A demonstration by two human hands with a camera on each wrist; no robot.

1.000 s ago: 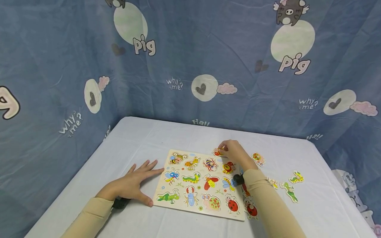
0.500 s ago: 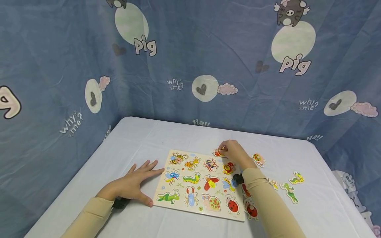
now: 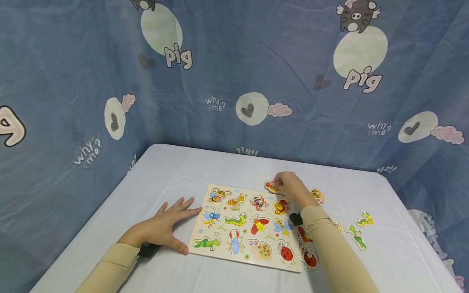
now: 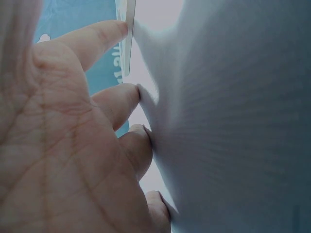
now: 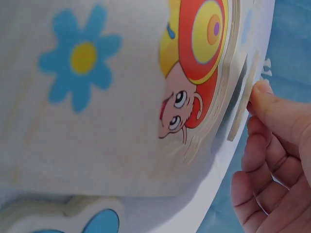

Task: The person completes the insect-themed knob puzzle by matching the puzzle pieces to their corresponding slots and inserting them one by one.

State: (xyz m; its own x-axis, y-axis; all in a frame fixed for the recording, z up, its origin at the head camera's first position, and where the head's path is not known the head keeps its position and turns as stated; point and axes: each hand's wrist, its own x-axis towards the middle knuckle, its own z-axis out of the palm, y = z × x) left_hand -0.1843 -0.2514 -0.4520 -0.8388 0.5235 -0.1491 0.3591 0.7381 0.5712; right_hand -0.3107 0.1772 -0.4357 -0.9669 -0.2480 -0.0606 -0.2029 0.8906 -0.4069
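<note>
A wooden insect puzzle board (image 3: 275,263) lies on the white table. My left hand (image 3: 161,226) is spread flat at its left side, with the thumb at the near corner and the index fingertip at the edge. In the left wrist view, the other fingertips (image 4: 138,92) press on the cloth. Just past the board's far edge, my right hand (image 3: 291,186) pinches a red and yellow puzzle piece (image 3: 270,187) between thumb and fingers. The right wrist view shows this piece (image 5: 243,102) edge-on beside the board's butterfly picture (image 5: 199,53).
Loose puzzle pieces lie to the right: a snail (image 3: 318,196), a caterpillar (image 3: 364,218), a grasshopper (image 3: 356,236) and a ladybird (image 3: 309,259). A red-winged piece (image 3: 304,235) is partly under the right forearm. A blue printed curtain (image 3: 220,61) stands behind the table.
My right hand has shifted slightly to the right with the pinched piece, which has turned a little. The left hand stays in place on the board's edge.
</note>
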